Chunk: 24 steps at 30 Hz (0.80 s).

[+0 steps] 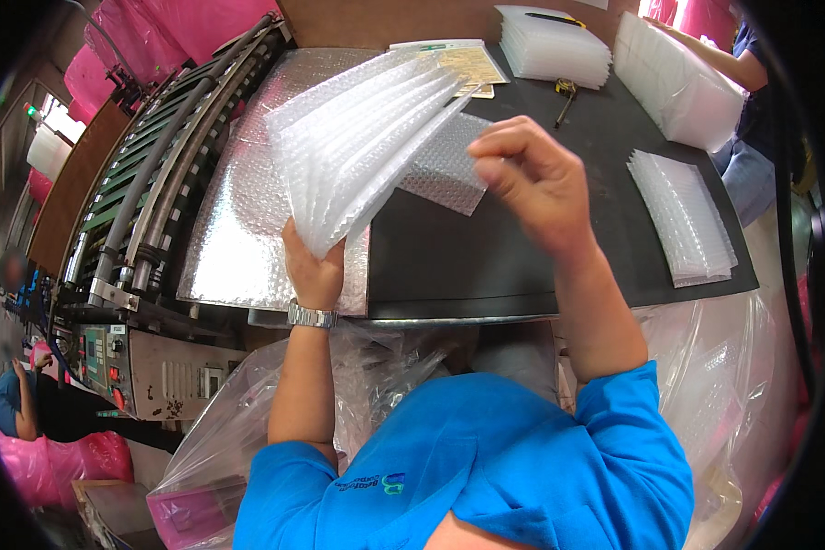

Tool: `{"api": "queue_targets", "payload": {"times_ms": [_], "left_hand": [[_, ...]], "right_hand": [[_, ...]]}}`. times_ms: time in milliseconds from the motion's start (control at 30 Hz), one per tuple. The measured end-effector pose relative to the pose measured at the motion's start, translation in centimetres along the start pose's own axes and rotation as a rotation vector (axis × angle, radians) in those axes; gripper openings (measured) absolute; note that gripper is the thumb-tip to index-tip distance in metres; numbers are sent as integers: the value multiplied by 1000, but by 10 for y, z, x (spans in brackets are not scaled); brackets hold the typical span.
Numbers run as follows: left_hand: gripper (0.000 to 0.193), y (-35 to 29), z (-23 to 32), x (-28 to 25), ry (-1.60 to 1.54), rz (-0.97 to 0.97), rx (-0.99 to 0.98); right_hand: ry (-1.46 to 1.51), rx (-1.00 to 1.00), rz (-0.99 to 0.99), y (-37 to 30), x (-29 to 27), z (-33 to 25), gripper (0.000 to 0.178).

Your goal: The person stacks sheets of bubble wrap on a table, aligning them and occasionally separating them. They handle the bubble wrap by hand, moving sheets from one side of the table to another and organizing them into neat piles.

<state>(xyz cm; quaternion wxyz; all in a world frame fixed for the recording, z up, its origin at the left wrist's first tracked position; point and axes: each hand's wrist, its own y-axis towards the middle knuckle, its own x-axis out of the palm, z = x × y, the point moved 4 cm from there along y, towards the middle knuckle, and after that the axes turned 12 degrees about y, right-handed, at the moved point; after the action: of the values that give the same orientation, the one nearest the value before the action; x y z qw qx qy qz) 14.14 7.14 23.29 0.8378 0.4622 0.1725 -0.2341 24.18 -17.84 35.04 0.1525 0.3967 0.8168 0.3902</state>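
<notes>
My left hand [316, 268] is closed around the lower end of a bundle of bubble wrap bags [353, 151]. The clear white layers fan apart toward the top, tilted up to the right. My right hand [536, 179] is raised over the dark table, to the right of the bundle and apart from it. Its fingers are curled and the thumb is near the index fingertip; nothing shows between them. Under the bundle's right side, a single bubble wrap piece [449, 174] lies flat. A silvery bubble sheet [238, 220] covers the table's left part.
Stacked bubble wrap bags [555, 50] stand at the back, with a smaller pile [680, 220] at the right. A person's arm [720, 60] rests by a large bundle [678, 82]. A roller machine [156, 174] flanks the table's left. Papers [472, 66] lie behind.
</notes>
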Motion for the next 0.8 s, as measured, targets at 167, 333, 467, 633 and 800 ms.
{"api": "queue_targets", "payload": {"times_ms": [167,333,467,633,800], "left_hand": [[62,1,4,2,-1,-28,8],[60,1,17,0,59,-40,56],[63,3,27,-5,38,-27,13],[55,4,7,1,-510,-58,-291],[50,-5,38,6,-1483,-309,-838]], "right_hand": [[-360,-319,-177,3,42,-20,29],[-433,-467,-305,6,63,-12,21],[55,-183,-217,5,56,-3,13],[508,-134,44,-3,16,0,27],[468,219,295,-44,-22,49,25]]}}
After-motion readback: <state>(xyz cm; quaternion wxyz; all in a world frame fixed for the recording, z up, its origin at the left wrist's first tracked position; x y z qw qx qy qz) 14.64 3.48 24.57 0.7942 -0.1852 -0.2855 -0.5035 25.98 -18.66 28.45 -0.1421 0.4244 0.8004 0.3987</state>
